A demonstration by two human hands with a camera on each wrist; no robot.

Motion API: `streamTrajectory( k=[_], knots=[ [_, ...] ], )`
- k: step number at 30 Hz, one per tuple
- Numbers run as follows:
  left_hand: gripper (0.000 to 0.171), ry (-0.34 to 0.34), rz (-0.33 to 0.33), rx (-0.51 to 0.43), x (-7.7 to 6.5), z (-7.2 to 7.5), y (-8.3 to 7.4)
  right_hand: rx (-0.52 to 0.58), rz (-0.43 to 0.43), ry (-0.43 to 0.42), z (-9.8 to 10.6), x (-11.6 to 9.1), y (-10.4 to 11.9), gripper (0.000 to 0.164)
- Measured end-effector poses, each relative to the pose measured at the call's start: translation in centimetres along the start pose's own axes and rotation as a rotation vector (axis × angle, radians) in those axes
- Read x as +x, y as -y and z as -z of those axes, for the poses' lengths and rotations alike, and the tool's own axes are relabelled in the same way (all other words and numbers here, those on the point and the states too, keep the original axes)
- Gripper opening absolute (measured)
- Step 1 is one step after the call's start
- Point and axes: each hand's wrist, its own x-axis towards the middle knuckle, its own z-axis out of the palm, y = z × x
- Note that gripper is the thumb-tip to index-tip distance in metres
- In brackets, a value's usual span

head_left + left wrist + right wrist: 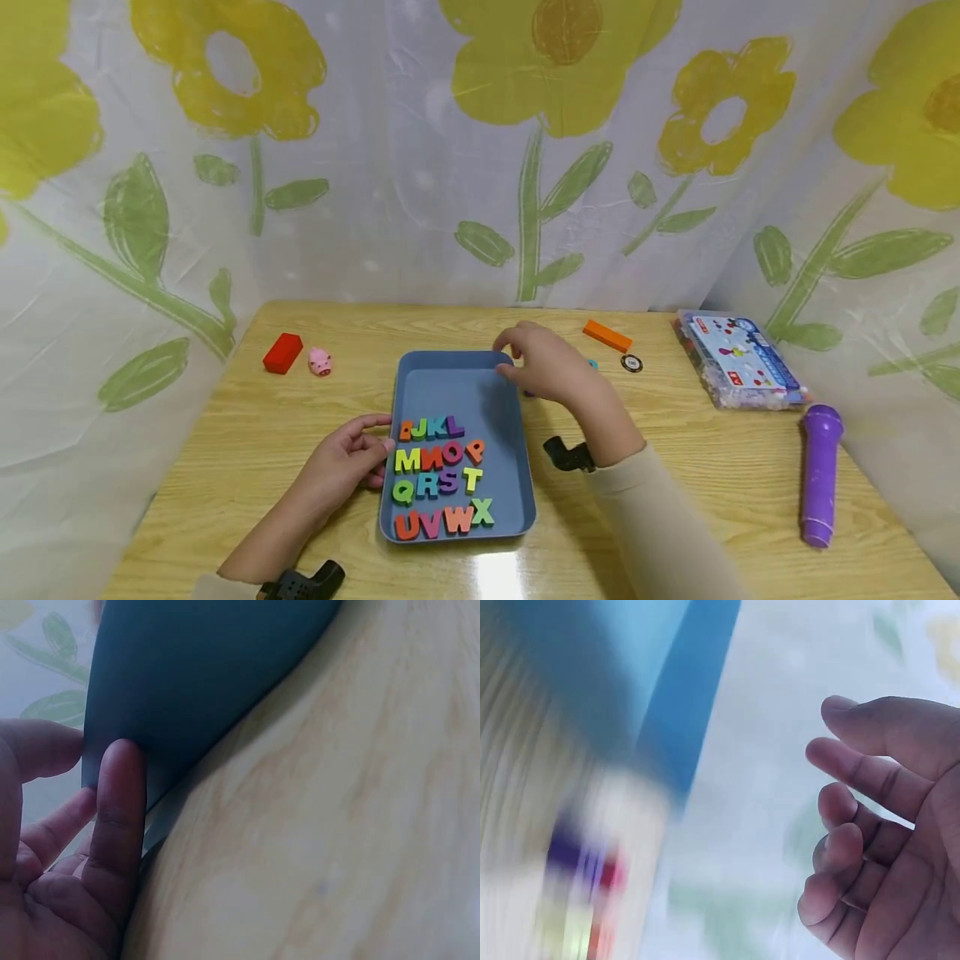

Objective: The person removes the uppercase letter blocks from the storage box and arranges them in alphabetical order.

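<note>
A blue-grey tray (459, 379) lies on the wooden table, with colorful toy letters (438, 482) in rows from J to X in its nearer part. At the tray's left wall, my left hand (347, 458) pinches the rim, thumb over the edge and fingers along the outside. The left wrist view shows those fingers (120, 802) against the outer wall. Above the tray's far right corner hovers my right hand (551, 362), fingers loosely bent, with nothing visible between them. In the right wrist view that hand (877, 832) is apart from the tray wall (679, 712).
At the far left are a red block (282, 353) and a pink pig toy (319, 362). An orange block (607, 336) and a round chip (632, 362) lie behind the right arm. Further right are a bead package (742, 358) and a purple microphone (821, 475). Blurred colored pieces (577, 889) sit beside the tray.
</note>
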Motion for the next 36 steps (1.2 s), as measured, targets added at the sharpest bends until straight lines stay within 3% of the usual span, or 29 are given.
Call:
streamTrajectory(
  k=[5,10,17,27,32,36],
  knots=[
    [0.052,0.015,-0.013,0.002,0.0,0.4,0.1,-0.077,0.117,0.141,-3.3,3.8,6.3,0.032],
    [0.050,0.024,-0.007,-0.010,0.1,0.4,0.2,-0.190,0.123,0.281,-6.2,5.4,9.3,0.029],
    [0.052,0.038,-0.019,-0.023,0.3,0.5,0.3,-0.233,0.115,0.364,-8.4,5.7,10.0,0.024],
    [0.054,0.034,-0.021,-0.022,0.3,0.6,0.3,-0.308,0.143,0.334,-9.2,5.7,10.2,0.022],
    [0.054,0.033,-0.018,-0.024,0.1,0.5,0.2,-0.288,0.158,0.313,-8.9,5.4,10.1,0.017],
    [0.054,0.033,-0.015,-0.022,0.2,0.4,0.2,-0.230,0.176,0.273,-7.1,4.8,9.6,0.016]
  ],
)
